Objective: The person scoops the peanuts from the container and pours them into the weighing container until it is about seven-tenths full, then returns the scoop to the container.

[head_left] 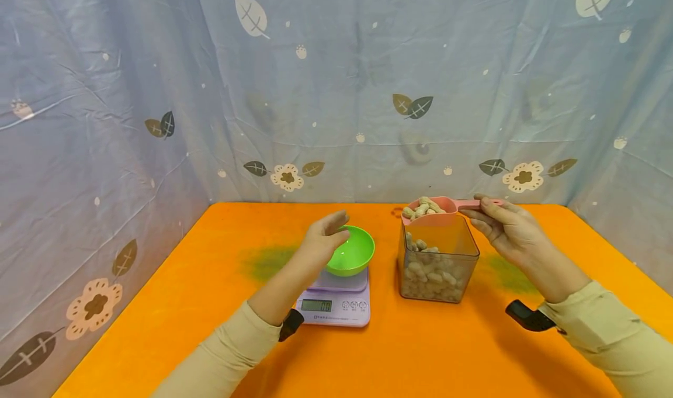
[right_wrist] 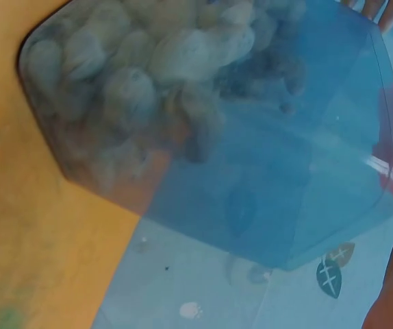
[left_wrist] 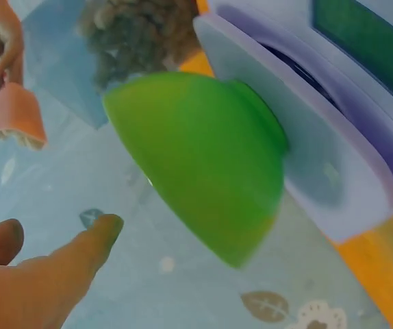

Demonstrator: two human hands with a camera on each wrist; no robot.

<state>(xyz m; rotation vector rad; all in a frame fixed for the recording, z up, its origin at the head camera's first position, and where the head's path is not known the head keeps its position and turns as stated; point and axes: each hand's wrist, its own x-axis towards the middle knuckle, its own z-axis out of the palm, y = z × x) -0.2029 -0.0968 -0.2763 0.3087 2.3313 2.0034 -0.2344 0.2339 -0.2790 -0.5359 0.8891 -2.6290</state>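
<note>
Between the green bowl on the scale and the clear container runs a narrow strip of bare desk, a lane a hand could pass along. The pink scoop hangs over the container's mouth, blocking entry from above. The left hand covers the bowl's near rim. Curtain walls off the left, back and right edges; the desk's front lies open.

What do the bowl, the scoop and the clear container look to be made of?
Bowl: likely plastic, a smooth, evenly green, slightly glossy shell.
Scoop: probably matte pink plastic, moulded in one piece with its handle, held by the right hand.
Container: clear, faintly tinted rigid plastic by its look; the peanuts show through its walls, though glass cannot be ruled out.
</note>
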